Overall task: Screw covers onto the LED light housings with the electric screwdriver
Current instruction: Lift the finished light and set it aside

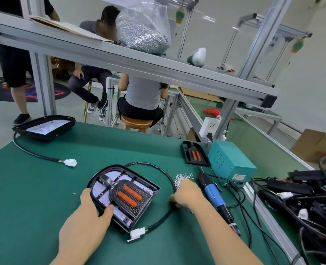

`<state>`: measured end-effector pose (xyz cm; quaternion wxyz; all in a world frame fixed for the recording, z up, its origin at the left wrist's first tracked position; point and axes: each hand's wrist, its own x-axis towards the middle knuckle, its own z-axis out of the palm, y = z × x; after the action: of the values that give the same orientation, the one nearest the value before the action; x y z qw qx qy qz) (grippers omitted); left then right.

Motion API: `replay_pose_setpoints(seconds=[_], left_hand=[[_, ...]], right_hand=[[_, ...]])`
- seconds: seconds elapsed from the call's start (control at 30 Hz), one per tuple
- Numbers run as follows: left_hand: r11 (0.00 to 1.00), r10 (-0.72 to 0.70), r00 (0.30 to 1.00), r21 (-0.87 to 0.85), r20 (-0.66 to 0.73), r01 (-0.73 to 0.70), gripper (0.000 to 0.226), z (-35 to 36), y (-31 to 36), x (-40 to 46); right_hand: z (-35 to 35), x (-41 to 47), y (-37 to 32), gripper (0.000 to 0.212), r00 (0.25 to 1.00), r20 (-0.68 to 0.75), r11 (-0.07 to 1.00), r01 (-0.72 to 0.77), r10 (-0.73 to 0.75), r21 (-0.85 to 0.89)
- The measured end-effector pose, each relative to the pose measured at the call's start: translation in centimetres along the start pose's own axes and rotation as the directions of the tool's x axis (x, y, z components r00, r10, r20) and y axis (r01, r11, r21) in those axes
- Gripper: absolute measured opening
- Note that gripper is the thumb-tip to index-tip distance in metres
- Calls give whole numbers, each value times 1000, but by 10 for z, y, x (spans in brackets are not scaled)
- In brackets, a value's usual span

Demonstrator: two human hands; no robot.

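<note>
white walls (311,77), aluminium shelf frame (158,69), wooden stool (136,123)

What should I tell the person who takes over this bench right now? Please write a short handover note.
Left hand holds the LED housing, thumb on its cover.
Right hand is at the loose screw pile; what it pinches is hidden.
Electric screwdriver lies unused on the green mat, beside the right hand.
A spare cover lies by the teal power box.
Done: cover seated. Left: drive the screws.
</note>
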<state>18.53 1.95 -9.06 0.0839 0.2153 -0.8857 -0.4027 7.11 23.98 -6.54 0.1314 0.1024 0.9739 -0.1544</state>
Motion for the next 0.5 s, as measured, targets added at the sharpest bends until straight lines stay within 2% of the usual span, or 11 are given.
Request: replay_pose_setpoints(seconds=[0.1,0.17,0.23,0.33,0.43,0.5], left_hand=[[999,-17,1000,28,-19,18,59,3,6,-3],[998,-35,999,49,-22,36,61,4,9,-3],[998,-51,998,43,-27,52,61,6,12,-3],[996,-78,996,39,-41,80,53,8,14,-4],[995,-90,994,46,-59,93,45,10,15,-4],[995,-88,994,42,-62,91,45,11,16,-4]], right_hand=[[-4,-8,-3,33,991,-128,999,31,-28,25],[-6,-12,-9,33,964,-242,993,116,-106,27],[-5,-13,-18,25,947,-264,960,231,-184,159],[2,-13,-29,20,961,-177,861,269,-212,431],[14,-12,-35,13,983,26,684,108,-183,722],[17,-16,-40,12,963,155,555,-8,-218,832]])
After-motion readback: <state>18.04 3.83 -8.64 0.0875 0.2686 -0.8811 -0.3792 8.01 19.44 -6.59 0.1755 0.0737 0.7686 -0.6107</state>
